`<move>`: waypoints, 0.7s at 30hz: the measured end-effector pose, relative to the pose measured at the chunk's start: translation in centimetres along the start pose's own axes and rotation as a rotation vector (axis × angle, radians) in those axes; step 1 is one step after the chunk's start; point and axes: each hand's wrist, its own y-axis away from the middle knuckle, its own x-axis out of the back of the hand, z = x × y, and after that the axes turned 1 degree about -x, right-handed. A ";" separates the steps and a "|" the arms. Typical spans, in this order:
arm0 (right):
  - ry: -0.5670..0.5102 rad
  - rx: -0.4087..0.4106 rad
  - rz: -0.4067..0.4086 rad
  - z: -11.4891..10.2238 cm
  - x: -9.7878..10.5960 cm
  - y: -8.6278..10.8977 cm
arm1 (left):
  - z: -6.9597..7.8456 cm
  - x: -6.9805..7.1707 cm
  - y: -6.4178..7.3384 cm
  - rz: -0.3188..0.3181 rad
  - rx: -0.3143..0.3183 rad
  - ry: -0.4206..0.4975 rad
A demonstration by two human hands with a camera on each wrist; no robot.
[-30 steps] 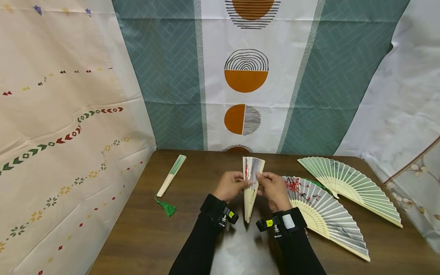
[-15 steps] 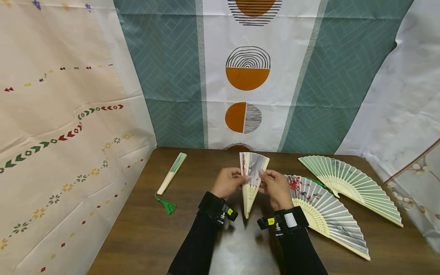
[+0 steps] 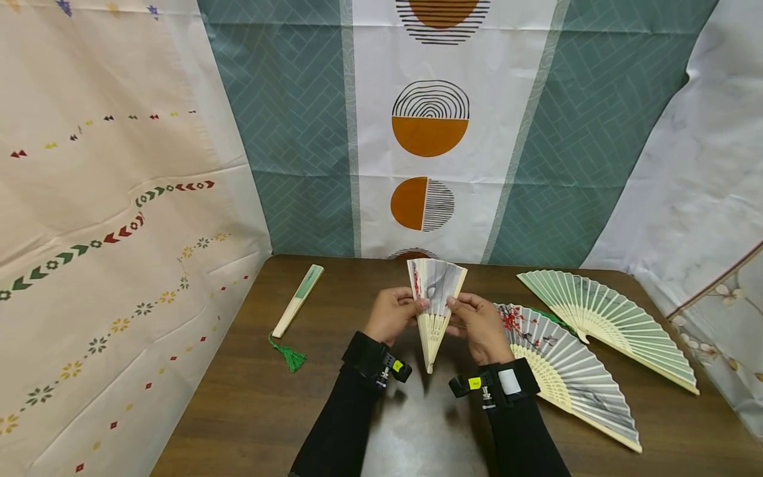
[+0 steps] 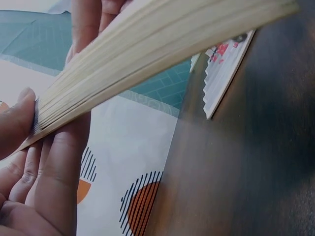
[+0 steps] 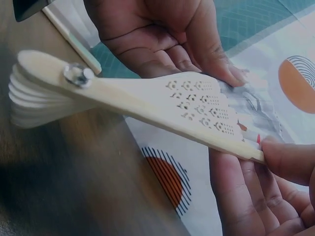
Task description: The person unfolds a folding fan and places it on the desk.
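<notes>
A partly spread folding fan (image 3: 434, 324) with pale ribs and a grey-white leaf stands between both hands, its pivot end pointing down toward the table. My left hand (image 3: 390, 314) pinches its left edge, thumb in front and fingers behind. On the opposite edge, my right hand (image 3: 479, 328) grips the same way. The left wrist view shows the ribs of the fan (image 4: 147, 56) side-on, stacked closely. In the right wrist view the pierced pattern and metal pivot of the fan (image 5: 197, 105) show, with a bit of red on its leaf.
A folded green fan (image 3: 300, 298) with a green tassel (image 3: 291, 358) lies at the left of the wooden table (image 3: 238, 411). At the right lie two spread fans: a grey-white fan (image 3: 587, 371) with red blossoms and a green fan (image 3: 626, 324). Patterned cloth (image 3: 298, 152) hangs behind.
The fan in my hands has spread wider, from a narrow wedge to a broader one. Its top has risen slightly, and my left hand has shifted a little to the left.
</notes>
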 end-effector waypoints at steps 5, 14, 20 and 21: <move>-0.006 0.001 0.035 -0.1 0.1 0.0 | 0.3 -0.2 0.1 0.014 -0.006 0.020; -0.011 0.000 0.076 -0.1 0.5 -0.1 | 0.6 -0.2 0.3 0.060 -0.028 0.008; -0.027 0.007 0.087 -0.1 0.3 -0.1 | 0.6 -0.2 0.4 0.059 -0.031 0.027; -0.032 0.008 0.092 -0.1 0.3 -0.1 | 0.6 -0.2 0.4 0.064 -0.031 0.038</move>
